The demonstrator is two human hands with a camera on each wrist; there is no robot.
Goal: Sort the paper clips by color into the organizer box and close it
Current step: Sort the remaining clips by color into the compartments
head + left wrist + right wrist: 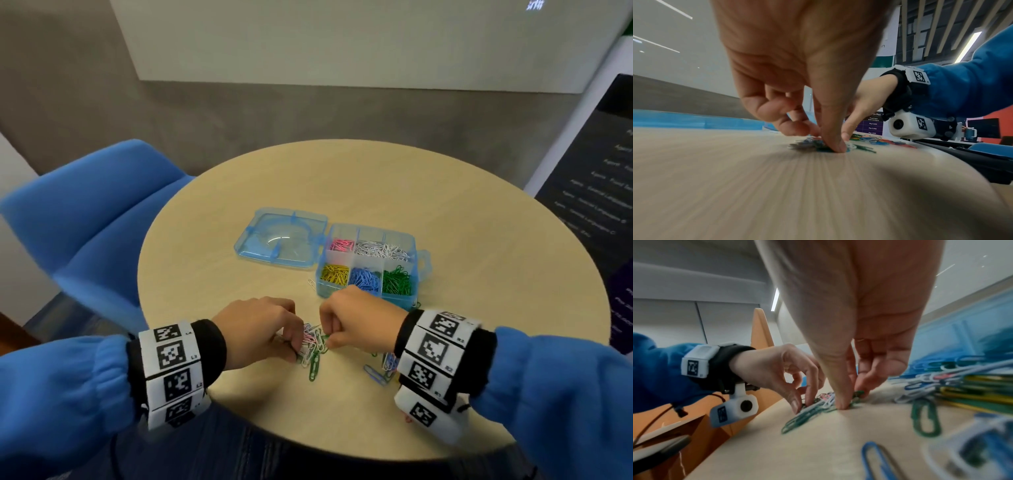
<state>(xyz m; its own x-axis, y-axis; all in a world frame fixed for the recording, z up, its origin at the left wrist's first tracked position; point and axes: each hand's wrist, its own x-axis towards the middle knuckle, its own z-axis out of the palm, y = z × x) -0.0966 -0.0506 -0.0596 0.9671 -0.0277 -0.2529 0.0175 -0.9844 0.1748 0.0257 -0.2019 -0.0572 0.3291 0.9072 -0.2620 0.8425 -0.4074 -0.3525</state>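
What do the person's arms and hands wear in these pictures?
Both arms have bright blue sleeves with gathered cuffs. Each wrist carries a black strap and a white band printed with square black-and-white markers. A small white camera box hangs under each wrist. The left hand and the right hand are bare; one right finger bears a thin ring.

Blue sleeves [61,387] with gathered cuffs cover both arms. Each wrist wears a black band [209,346] wrapped with white blocks [173,371] bearing black square markers. A white camera [910,128] hangs beneath each wrist.
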